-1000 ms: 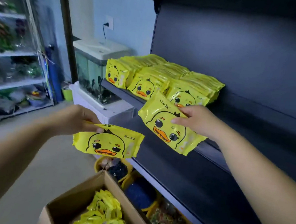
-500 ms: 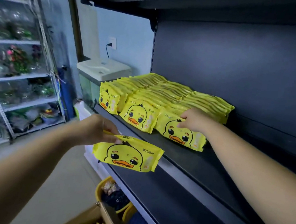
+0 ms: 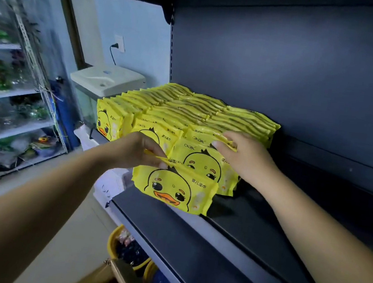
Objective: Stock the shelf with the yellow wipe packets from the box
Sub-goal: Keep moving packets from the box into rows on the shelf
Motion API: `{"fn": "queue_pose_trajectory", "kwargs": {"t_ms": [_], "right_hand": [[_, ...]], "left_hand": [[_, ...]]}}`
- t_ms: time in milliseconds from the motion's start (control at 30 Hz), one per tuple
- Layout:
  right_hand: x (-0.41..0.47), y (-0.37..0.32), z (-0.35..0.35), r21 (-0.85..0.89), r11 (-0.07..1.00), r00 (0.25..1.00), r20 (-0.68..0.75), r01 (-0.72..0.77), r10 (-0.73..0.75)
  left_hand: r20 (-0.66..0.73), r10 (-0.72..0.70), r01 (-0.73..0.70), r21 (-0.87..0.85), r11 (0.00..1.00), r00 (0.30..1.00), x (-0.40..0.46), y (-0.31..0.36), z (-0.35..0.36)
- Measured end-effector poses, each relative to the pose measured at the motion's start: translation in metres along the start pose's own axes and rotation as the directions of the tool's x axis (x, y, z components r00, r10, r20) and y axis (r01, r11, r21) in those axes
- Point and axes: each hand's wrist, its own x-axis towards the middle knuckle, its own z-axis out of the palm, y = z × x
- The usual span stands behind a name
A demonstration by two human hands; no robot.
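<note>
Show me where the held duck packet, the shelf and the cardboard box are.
held duck packet (image 3: 174, 188), head view, duck face
shelf (image 3: 250, 240), head view, bare dark board
cardboard box (image 3: 96, 280), head view, outer wall

I count three rows of yellow wipe packets (image 3: 184, 115) on one shelf (image 3: 253, 223), two hands, one box (image 3: 93, 281).

My left hand (image 3: 135, 150) pinches a duck packet (image 3: 174, 188) by its top edge, just in front of the shelved rows (image 3: 198, 114). My right hand (image 3: 247, 157) lies flat on the front packet (image 3: 204, 160) behind it.

Yellow duck-face packets (image 3: 174, 187) on dark grey shelf (image 3: 250, 240)
</note>
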Motion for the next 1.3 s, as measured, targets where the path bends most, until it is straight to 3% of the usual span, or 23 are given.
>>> {"fn": "queue_pose_trajectory", "kwargs": {"t_ms": [100, 300, 433, 567, 733, 933, 1133, 1300], "right_hand": [[-0.028, 0.000, -0.004, 0.184, 0.981, 0.992, -0.119, 0.062, -0.041], [-0.054, 0.013, 0.044, 0.357, 0.927, 0.976, -0.130, -0.117, 0.174], [-0.058, 0.016, 0.067, 0.438, 0.895, 0.953, -0.227, -0.085, 0.201], [-0.060, 0.018, 0.078, 0.395, 0.912, 0.959, -0.201, -0.108, 0.201], [-0.069, 0.011, 0.076, 0.319, 0.936, 0.933, -0.268, -0.150, 0.241], [-0.104, -0.030, 0.082, 0.136, 0.968, 0.865, -0.435, -0.209, 0.248], [-0.151, -0.105, 0.110, 0.018, 0.958, 0.841, -0.474, -0.285, 0.259], [-0.167, -0.141, 0.120, -0.067, 0.923, 0.879, -0.339, -0.379, 0.336]], "left_hand": [[-0.041, 0.057, -0.059, -0.055, 0.997, 0.998, 0.015, 0.016, 0.002], [-0.141, 0.067, -0.074, -0.043, 0.996, 0.988, 0.047, 0.017, 0.035], [-0.262, 0.047, -0.051, -0.011, 0.999, 0.964, 0.051, 0.006, 0.051], [-0.348, 0.005, 0.010, 0.042, 0.999, 0.937, 0.038, -0.008, 0.066], [-0.397, -0.037, 0.015, -0.057, 0.998, 0.917, 0.004, -0.027, 0.076], [-0.362, 0.012, -0.048, -0.089, 0.995, 0.932, -0.054, -0.059, 0.064], [-0.396, 0.103, -0.136, -0.058, 0.989, 0.912, -0.107, -0.088, 0.048], [-0.397, 0.110, -0.124, -0.008, 0.992, 0.911, -0.131, -0.102, 0.027]]}}
